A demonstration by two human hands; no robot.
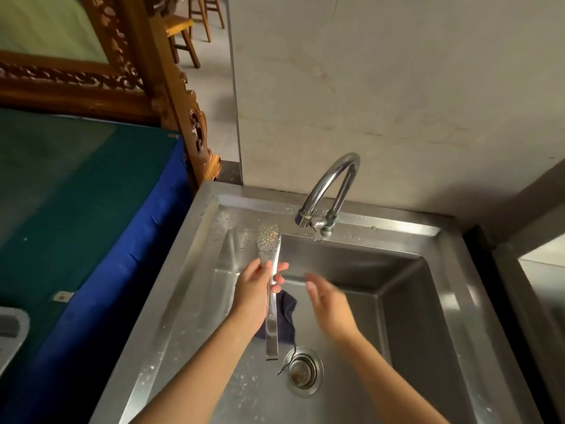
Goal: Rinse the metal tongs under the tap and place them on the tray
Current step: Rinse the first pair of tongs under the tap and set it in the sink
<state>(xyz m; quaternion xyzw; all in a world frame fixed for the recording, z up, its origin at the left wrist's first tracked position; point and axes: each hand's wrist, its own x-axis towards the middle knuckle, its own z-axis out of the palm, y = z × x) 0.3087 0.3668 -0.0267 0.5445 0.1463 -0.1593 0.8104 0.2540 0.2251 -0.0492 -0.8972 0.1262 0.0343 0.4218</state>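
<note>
My left hand [255,296] grips the metal tongs [269,240] around their middle and holds them above the steel sink [189,270]. Their perforated head points toward the back rim, to the left of the spout, and their hinge end hangs near the drain. My right hand [328,306] hovers over the basin to the right of the tongs, fingers straight and blurred, holding nothing. The curved chrome tap [328,191] stands at the back rim; no water stream shows. A corner of a grey tray [12,338] peeks in at the far left edge.
A dark blue cloth [287,316] lies in the basin beneath the tongs, next to the drain strainer [303,370]. A counter with a green and blue cover [76,209] adjoins the sink's left side. A plain wall rises behind the tap, and carved wooden furniture [171,87] stands behind the counter.
</note>
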